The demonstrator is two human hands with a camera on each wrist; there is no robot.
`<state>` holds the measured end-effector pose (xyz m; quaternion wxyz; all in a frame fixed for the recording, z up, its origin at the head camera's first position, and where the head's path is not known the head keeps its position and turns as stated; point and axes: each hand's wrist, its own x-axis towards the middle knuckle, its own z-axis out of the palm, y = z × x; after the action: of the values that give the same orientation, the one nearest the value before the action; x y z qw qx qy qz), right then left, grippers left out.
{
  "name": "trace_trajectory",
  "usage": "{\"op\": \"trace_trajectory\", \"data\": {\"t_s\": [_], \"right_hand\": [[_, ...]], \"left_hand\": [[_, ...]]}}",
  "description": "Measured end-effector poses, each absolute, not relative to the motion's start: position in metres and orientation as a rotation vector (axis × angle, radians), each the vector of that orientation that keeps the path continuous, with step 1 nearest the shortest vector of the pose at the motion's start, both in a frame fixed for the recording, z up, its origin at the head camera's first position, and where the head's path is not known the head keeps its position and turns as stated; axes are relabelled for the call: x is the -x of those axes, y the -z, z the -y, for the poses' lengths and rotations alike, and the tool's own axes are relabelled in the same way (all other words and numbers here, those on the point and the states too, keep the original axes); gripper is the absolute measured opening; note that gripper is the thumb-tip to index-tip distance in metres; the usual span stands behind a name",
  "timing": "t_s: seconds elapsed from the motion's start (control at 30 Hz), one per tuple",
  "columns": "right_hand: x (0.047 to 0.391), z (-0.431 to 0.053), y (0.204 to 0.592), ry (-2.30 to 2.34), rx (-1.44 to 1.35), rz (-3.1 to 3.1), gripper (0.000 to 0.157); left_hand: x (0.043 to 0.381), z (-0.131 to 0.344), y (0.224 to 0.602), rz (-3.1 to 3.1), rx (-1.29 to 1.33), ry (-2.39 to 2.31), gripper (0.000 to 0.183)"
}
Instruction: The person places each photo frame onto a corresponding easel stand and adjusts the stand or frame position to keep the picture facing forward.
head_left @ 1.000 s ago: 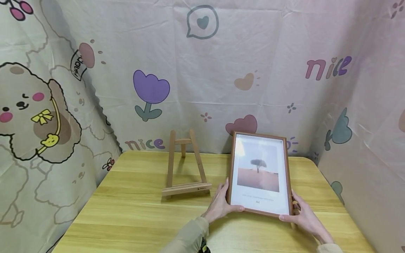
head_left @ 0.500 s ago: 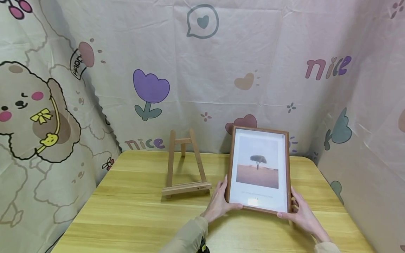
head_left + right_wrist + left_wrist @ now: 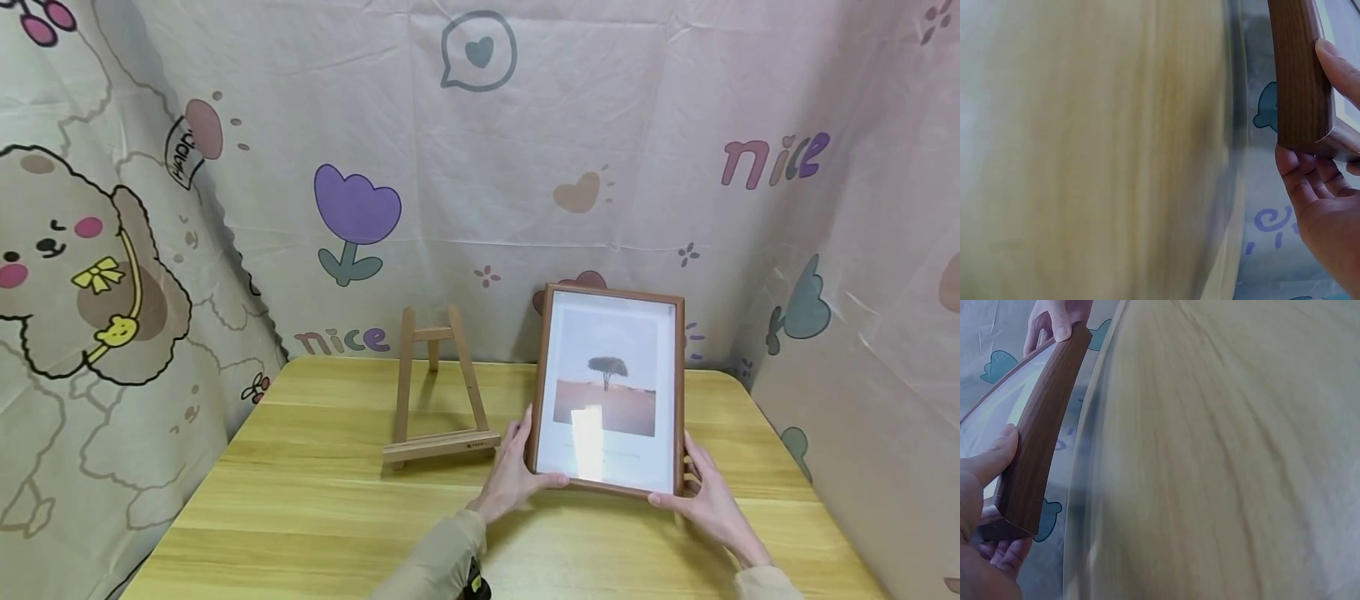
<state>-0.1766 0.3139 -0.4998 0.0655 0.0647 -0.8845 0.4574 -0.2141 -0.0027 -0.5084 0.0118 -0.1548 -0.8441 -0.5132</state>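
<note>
A brown wooden picture frame [image 3: 606, 383] with a tree print under a glossy front is held tilted, its face toward me. Its lower left corner is gripped by my left hand [image 3: 513, 473], thumb over the front edge. My right hand [image 3: 708, 500] holds the lower right corner the same way. In the left wrist view the left thumb presses the front of the frame [image 3: 1047, 412], with fingers at its side. The right wrist view shows right fingers curled against the side of the frame [image 3: 1300, 75]. To the left stands a small wooden easel [image 3: 442, 446], touched by neither hand.
The easel and the hands are over a light wooden table [image 3: 300, 500]. A printed cloth [image 3: 480, 167] hangs behind it and along both sides. The frame's top overlaps the back cloth in the head view.
Both hands have raised the picture frame a little and shifted it slightly left, tilting it more upright. The glare on its front has moved down. The easel stays put.
</note>
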Motion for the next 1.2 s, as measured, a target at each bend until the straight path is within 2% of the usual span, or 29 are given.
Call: {"op": "trace_trajectory", "data": {"t_s": [1.2], "right_hand": [[0.2, -0.279, 0.475, -1.253, -0.329, 2.566, 0.122]], "left_hand": [[0.218, 0.036, 0.48, 2.405, 0.546, 1.426, 0.123]]}}
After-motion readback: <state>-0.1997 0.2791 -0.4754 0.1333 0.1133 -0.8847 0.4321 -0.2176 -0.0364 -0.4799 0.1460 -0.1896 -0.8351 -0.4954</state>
